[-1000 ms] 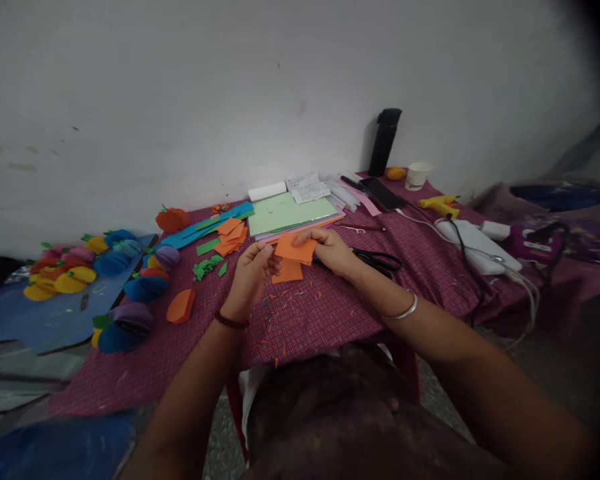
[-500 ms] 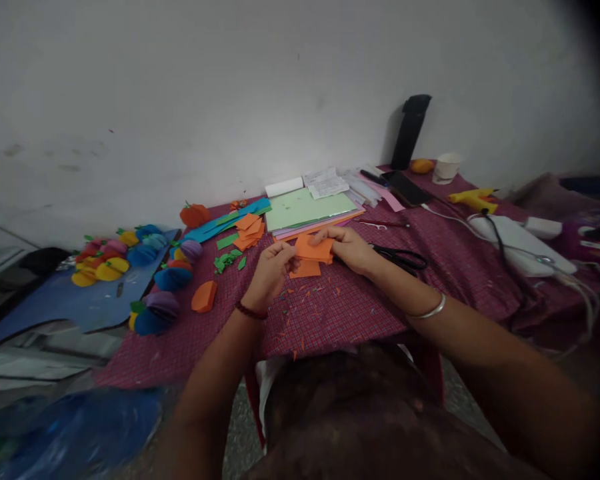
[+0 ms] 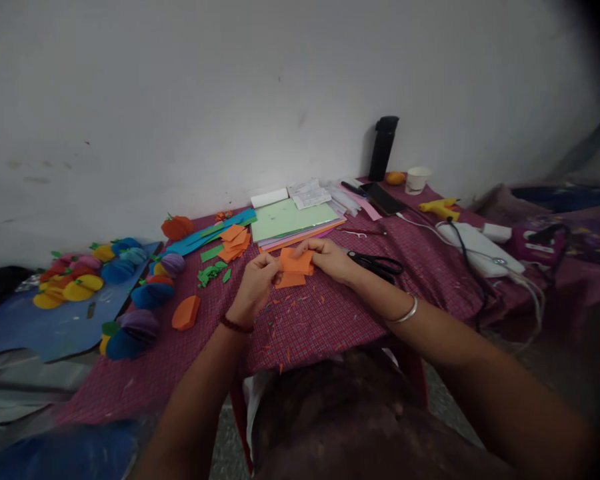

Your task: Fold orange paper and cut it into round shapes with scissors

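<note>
Head view: pinches orange paper (image 3: 295, 261) by left side with left hand (image 3: 258, 277); grips same paper by right side with right hand (image 3: 333, 259). Holds it over counter (image 3: 330, 327), inward from middle of front edge. Shows black scissors (image 3: 367, 259) near right hand.

The cloth-covered table (image 3: 330, 333) bears black scissors (image 3: 373, 259), orange paper pieces (image 3: 235, 245), green scraps (image 3: 210, 273); a black bottle (image 3: 382, 152) stands upright.
</note>
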